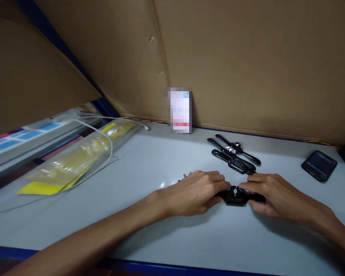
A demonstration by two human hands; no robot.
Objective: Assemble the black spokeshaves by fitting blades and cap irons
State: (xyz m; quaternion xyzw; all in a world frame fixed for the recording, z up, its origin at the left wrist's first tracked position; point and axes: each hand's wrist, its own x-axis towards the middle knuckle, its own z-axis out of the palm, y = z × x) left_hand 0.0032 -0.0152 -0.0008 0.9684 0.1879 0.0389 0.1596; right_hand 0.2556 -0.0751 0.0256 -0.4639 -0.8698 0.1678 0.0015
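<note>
A black spokeshave [235, 199] with a silver screw at its centre is held low over the light grey tabletop [149, 237]. My left hand [204, 191], a ring on one finger, is closed around its left handle. The other handle is in the closed fingers of my right hand [268, 193]. Just beyond my hands lie more black spokeshaves [237, 165], side by side and slanted. Small metal parts [186, 175] show partly behind my left hand; what they are I cannot tell.
A pixelated upright screen [180, 111] leans against the cardboard wall [247, 69]. A dark phone-like device [319, 165] lies at the right. On the left are a clear plastic bag [83, 153] with yellow pieces, a white cable [111, 142] and a box-like strip with blue labels [25, 134].
</note>
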